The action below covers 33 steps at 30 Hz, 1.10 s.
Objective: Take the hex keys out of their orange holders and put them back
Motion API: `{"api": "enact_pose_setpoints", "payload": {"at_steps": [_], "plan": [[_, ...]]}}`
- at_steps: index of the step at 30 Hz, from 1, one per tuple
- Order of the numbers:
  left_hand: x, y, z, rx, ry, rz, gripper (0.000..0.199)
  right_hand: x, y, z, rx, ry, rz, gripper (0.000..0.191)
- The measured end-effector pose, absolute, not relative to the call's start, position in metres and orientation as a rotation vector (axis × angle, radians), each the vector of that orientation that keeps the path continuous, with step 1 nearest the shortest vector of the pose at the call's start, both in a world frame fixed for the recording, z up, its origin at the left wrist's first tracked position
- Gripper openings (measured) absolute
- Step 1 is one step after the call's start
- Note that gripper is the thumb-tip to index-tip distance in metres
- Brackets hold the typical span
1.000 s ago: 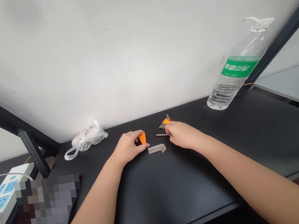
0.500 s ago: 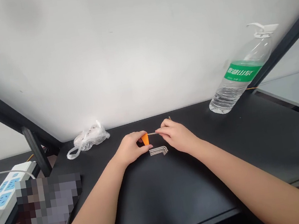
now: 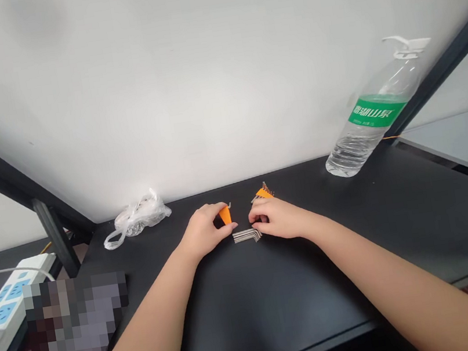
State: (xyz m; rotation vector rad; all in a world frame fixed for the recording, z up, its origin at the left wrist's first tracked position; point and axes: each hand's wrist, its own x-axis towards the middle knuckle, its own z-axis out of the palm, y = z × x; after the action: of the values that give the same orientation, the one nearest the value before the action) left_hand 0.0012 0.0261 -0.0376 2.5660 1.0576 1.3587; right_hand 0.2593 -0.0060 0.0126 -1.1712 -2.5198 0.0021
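My left hand (image 3: 207,229) pinches an orange hex key holder (image 3: 225,216) between thumb and fingers, with the short bent end of a hex key showing at its top right. On the black tabletop just below lie several silver hex keys (image 3: 243,236) side by side, their bends to the right. My right hand (image 3: 278,219) is at the bent end of this row, its thumb tip at the keys and its fingers curled a little apart from the thumb. Behind it rests a second orange holder (image 3: 265,193) with several hex keys in it, partly hidden by the hand.
A clear plastic bag (image 3: 141,216) lies at the back left by the wall. A large water bottle (image 3: 365,114) with a green label stands at the back right. At the left are a power strip (image 3: 10,300) and a pixelated area. Dark metal frame bars flank both sides.
My right hand has let go of the hex key at the left holder and moved down to the row of keys. That key now shows only its short end. The second holder has come into view.
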Motion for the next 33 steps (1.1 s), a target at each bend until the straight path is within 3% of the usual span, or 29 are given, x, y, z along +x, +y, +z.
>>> {"api": "enact_pose_setpoints", "payload": {"at_steps": [11, 21, 27, 33], "plan": [[-0.0009, 0.0296, -0.0382, 2.514, 1.134, 1.308, 0.05, 0.2618, -0.0089, 0.011, -1.307, -2.538, -0.002, 0.005], [0.0017, 0.0271, -0.0362, 2.613, 1.055, 1.277, 0.046, 0.2624, -0.0054, 0.0137, -1.51, -2.361, -0.044, 0.023], [0.0028, 0.0257, -0.0355, 2.599, 1.045, 1.271, 0.047, 0.2601, -0.0089, 0.0133, -1.649, -2.367, -0.242, 0.018], [0.0016, 0.0227, -0.033, 2.57, 1.014, 1.255, 0.047, 0.2548, -0.0108, 0.0135, -1.255, -2.394, -0.196, 0.016]]}}
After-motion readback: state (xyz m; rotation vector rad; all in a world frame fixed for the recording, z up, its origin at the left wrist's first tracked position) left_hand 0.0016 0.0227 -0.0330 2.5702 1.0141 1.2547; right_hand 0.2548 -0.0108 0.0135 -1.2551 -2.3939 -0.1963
